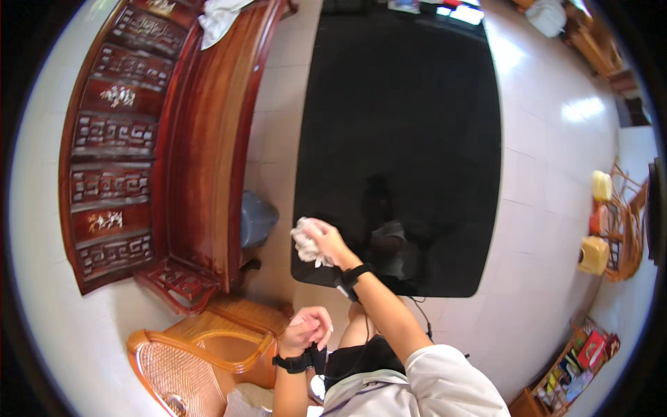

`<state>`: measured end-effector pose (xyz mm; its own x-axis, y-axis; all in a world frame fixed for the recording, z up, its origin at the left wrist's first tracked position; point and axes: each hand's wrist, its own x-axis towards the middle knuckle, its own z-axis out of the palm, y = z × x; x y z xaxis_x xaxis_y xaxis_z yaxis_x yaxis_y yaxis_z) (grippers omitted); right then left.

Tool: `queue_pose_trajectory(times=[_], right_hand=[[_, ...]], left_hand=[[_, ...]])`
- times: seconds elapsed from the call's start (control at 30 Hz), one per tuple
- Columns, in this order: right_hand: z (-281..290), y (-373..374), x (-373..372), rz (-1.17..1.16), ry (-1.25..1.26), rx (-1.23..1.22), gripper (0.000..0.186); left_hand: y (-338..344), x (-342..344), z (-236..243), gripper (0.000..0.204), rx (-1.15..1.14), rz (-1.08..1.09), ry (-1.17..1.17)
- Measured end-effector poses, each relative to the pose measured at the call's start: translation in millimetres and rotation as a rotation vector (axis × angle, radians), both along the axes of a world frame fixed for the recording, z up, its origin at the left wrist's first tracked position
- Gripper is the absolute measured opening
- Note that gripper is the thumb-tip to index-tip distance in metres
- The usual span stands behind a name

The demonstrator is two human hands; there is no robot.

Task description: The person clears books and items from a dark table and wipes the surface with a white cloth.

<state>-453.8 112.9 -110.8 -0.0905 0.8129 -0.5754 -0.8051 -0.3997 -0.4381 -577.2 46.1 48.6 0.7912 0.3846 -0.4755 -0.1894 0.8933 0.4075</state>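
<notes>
My right hand (328,242) is closed around a crumpled whitish cloth (306,243) at the near left corner of a glossy black table (396,111). Part of the cloth hangs at the table's left edge; whether it presses on the top I cannot tell. Below and to the left, my left hand (306,329) is raised off the table, beside the armrest of a wooden chair (236,361). Its fingers are loosely bent and somewhat apart, with nothing seen in them. A black band circles each wrist.
A carved red-brown wooden bench (208,139) stands along the left. A blue-grey bin (258,219) sits between bench and table. A dark cable (425,316) hangs by the table's near edge. At right are yellow containers (594,255) and a shelf of mixed goods (573,368).
</notes>
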Motion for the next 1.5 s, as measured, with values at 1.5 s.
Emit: queue_pose_trajectory(times=[1.5], right_hand=[[127, -179, 607, -0.289, -0.608, 0.112, 0.055]], left_hand=[[-37, 662, -62, 0.048, 0.839, 0.309, 0.46]])
